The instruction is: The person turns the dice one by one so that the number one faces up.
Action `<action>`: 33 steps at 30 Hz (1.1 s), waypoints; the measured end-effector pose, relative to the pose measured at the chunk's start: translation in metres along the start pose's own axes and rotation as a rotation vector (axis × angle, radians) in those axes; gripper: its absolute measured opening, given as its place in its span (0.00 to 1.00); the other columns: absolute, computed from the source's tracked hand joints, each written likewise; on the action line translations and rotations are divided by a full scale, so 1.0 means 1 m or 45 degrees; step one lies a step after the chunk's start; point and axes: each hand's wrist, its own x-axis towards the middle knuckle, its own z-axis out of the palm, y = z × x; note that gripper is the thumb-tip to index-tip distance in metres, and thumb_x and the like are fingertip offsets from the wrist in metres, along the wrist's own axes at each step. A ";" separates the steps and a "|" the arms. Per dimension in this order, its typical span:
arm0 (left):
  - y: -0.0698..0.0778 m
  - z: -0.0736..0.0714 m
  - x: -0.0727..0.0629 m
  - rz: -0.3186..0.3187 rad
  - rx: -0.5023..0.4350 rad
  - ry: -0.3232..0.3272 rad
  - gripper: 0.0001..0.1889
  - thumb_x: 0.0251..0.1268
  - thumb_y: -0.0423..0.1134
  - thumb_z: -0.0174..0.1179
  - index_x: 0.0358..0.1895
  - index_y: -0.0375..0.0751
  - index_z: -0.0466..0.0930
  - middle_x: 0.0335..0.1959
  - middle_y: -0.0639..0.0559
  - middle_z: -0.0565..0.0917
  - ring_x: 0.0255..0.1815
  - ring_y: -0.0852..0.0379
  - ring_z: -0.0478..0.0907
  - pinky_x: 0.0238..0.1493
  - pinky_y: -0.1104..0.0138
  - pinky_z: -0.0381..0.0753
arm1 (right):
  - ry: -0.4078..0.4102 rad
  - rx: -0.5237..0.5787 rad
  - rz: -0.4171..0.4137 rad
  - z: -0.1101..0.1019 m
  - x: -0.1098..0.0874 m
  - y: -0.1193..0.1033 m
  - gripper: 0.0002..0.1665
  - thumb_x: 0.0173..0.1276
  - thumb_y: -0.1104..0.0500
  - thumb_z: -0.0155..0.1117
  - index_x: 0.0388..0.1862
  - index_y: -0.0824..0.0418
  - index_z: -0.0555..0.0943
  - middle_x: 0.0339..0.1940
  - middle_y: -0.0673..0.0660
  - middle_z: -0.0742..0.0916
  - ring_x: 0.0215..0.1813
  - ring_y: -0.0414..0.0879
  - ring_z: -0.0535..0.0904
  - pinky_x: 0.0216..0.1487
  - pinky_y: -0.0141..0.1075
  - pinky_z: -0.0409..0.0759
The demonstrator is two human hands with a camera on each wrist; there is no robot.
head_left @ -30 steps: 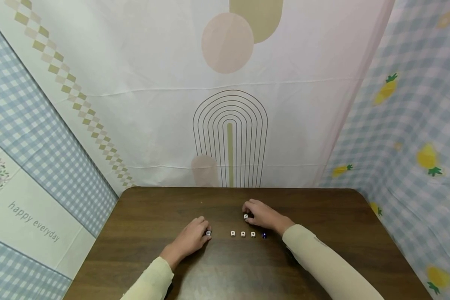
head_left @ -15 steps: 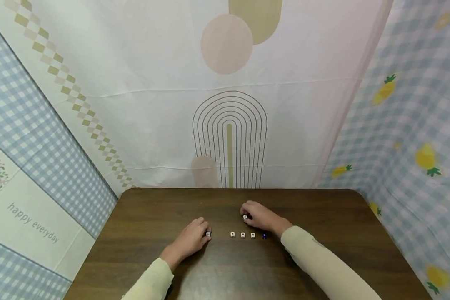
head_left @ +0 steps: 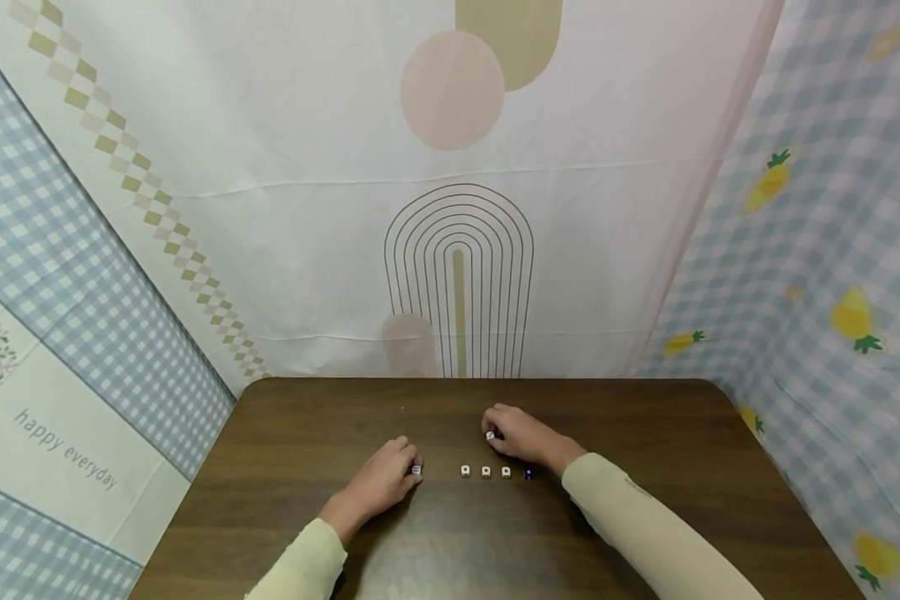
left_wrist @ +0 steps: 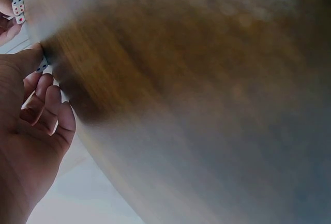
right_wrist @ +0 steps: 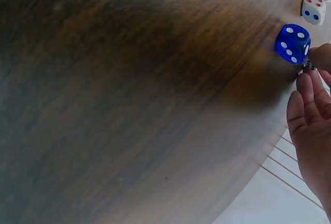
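My left hand (head_left: 378,479) rests low over the table and pinches a small white die (head_left: 416,470) between thumb and fingers; the left wrist view shows dark dots on that die (left_wrist: 42,66). Farther back, to the right, my right hand (head_left: 523,435) pinches another white die (head_left: 491,436), whose dots look black in the right wrist view. Between the hands and nearer to me, three white dice (head_left: 486,472) stand spaced in a row. A translucent blue die (head_left: 528,473) with white dots ends the row on the right. Fingers partly hide both held dice.
The dark wooden table (head_left: 450,542) has rounded back corners. A patterned white cloth (head_left: 330,250) hangs behind its back edge. Checked cloths hang at the left (head_left: 82,250) and right (head_left: 795,275). The row of dice lies close in front of my right hand.
My right hand has shifted very slightly to the left with its die. My left hand keeps its die in the same place, and the row of dice has not moved.
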 end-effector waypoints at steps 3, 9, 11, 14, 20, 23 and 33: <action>0.000 0.001 -0.001 -0.012 -0.002 -0.005 0.07 0.68 0.41 0.70 0.39 0.49 0.79 0.36 0.59 0.73 0.38 0.61 0.70 0.41 0.65 0.75 | 0.003 -0.001 0.003 0.001 0.000 0.000 0.07 0.70 0.64 0.68 0.43 0.56 0.80 0.43 0.50 0.81 0.45 0.42 0.78 0.48 0.40 0.81; -0.001 0.000 -0.002 -0.005 -0.008 0.001 0.07 0.67 0.40 0.70 0.38 0.48 0.79 0.35 0.59 0.72 0.37 0.60 0.70 0.41 0.65 0.75 | -0.008 -0.019 0.035 0.003 -0.001 -0.002 0.07 0.71 0.63 0.68 0.43 0.56 0.80 0.43 0.50 0.81 0.45 0.42 0.78 0.48 0.40 0.81; -0.001 0.000 -0.003 -0.006 -0.008 0.001 0.08 0.67 0.40 0.70 0.38 0.48 0.79 0.35 0.59 0.72 0.37 0.60 0.70 0.40 0.65 0.75 | -0.011 -0.027 0.041 0.002 -0.001 -0.003 0.07 0.70 0.63 0.68 0.43 0.56 0.80 0.43 0.51 0.81 0.45 0.43 0.78 0.47 0.41 0.81; -0.001 0.001 -0.002 -0.019 -0.006 -0.008 0.07 0.67 0.41 0.70 0.38 0.49 0.79 0.35 0.59 0.72 0.37 0.60 0.70 0.41 0.65 0.75 | -0.016 -0.045 0.038 0.001 -0.001 -0.005 0.06 0.71 0.63 0.67 0.44 0.56 0.80 0.43 0.52 0.81 0.44 0.43 0.77 0.47 0.41 0.81; -0.001 0.001 -0.002 -0.013 -0.001 -0.010 0.07 0.68 0.41 0.70 0.38 0.49 0.79 0.36 0.59 0.73 0.37 0.60 0.70 0.41 0.65 0.75 | -0.030 -0.091 0.035 -0.001 -0.001 -0.008 0.05 0.71 0.63 0.66 0.45 0.56 0.82 0.43 0.52 0.80 0.42 0.42 0.76 0.46 0.39 0.80; -0.001 0.001 -0.001 -0.010 0.003 -0.010 0.07 0.68 0.41 0.70 0.39 0.49 0.79 0.36 0.59 0.73 0.37 0.61 0.70 0.41 0.65 0.75 | -0.023 -0.094 0.025 -0.002 -0.001 -0.009 0.06 0.72 0.63 0.66 0.46 0.57 0.85 0.43 0.53 0.80 0.42 0.43 0.77 0.47 0.40 0.81; -0.001 0.001 0.000 -0.025 -0.005 -0.021 0.08 0.68 0.41 0.70 0.38 0.49 0.79 0.35 0.60 0.72 0.38 0.61 0.70 0.41 0.65 0.75 | 0.000 -0.043 0.009 0.000 -0.003 -0.007 0.12 0.72 0.62 0.68 0.53 0.58 0.82 0.49 0.55 0.82 0.50 0.47 0.81 0.53 0.44 0.82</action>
